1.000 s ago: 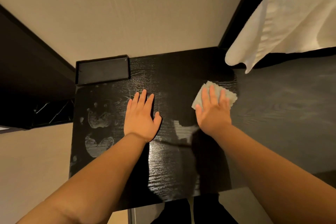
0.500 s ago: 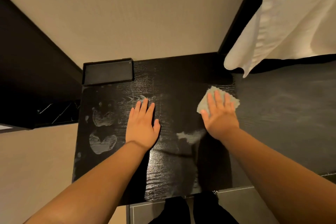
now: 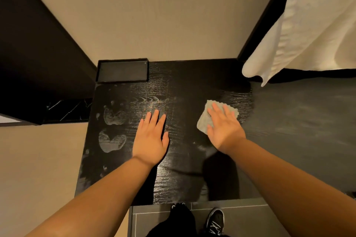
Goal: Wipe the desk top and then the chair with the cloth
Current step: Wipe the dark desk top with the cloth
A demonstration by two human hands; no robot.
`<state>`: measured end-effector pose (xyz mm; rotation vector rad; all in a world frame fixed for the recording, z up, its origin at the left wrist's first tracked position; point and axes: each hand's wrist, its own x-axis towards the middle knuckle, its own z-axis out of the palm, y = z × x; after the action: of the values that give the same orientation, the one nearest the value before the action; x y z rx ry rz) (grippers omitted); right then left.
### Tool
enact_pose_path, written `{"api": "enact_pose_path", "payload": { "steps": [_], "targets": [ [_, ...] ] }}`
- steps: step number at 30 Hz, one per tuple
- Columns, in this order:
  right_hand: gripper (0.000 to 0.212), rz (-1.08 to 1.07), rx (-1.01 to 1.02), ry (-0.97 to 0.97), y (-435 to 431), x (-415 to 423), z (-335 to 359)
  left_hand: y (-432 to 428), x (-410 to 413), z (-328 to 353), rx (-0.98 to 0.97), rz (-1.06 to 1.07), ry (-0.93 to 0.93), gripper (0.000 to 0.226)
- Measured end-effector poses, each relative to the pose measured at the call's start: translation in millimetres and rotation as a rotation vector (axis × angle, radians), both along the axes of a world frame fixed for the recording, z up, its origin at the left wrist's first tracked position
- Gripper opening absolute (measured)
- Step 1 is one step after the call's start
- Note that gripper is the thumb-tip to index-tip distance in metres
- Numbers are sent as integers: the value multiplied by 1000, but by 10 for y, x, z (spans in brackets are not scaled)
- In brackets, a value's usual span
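Left hand [image 3: 151,138] flat on black desk top [image 3: 181,86], right hand [image 3: 224,128] on cloth [image 3: 204,121].
L to R: black tray [image 3: 122,81] at far-left corner; pale smudges [image 3: 111,141] near L edge; left hand mid-desk, palm down, fingers straight & close together, holding nothing; grey cloth toward R side, midway btwn far & near edges; right hand pressing it, fingers straight, slightly spread, no pinch; white fabric [image 3: 308,34] hangs over far-right corner.

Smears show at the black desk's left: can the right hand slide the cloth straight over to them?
Probably not straight: the flat left hand lies between the pale grey cloth under the right hand and the whitish smears.
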<state>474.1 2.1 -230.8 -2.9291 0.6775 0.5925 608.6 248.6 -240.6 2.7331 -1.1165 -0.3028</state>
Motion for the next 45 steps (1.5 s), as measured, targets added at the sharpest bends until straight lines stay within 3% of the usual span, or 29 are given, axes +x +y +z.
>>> {"api": "enact_pose_path", "payload": {
  "steps": [3, 7, 10, 15, 19, 22, 26, 33, 35, 40, 42, 45],
  "targets": [
    [79, -17, -11, -30, 383, 107, 57, -24, -37, -2, 7, 30, 2, 63],
    [73, 295, 122, -133, 851, -145, 79, -78, -74, 31, 21, 63, 16, 63],
    [71, 396, 156, -174, 673, -273, 86, -95, -161, 65, 21, 115, 37, 62],
    [71, 141, 60, -132, 24, -525, -13, -50, -522, 65, 22, 218, 49, 63],
    [75, -13, 86, -118, 164, -549, 36, -33, -609, 37, 40, 238, 36, 63],
    [75, 162, 222, -135, 533, -557, 94, -60, -608, 77, 42, 253, 54, 64],
    [67, 413, 172, -121, 381, -673, -2, -20, -784, 95, 69, 267, 54, 69],
    [74, 42, 70, -88, -368, -791, 62, 21, -904, 97, 84, 241, 6, 78],
    [69, 53, 77, -99, -199, -769, 155, 13, -905, 86, 91, 243, -10, 78],
    [68, 326, 168, -84, -173, -805, 35, 7, -896, 102, 85, 253, -17, 77],
    [75, 293, 75, -89, -428, -728, -63, 12, -899, 96, 85, 254, -22, 76],
    [78, 52, 11, -84, -733, -559, -83, 17, -907, 97, 95, 250, -32, 77]
  ]
}}
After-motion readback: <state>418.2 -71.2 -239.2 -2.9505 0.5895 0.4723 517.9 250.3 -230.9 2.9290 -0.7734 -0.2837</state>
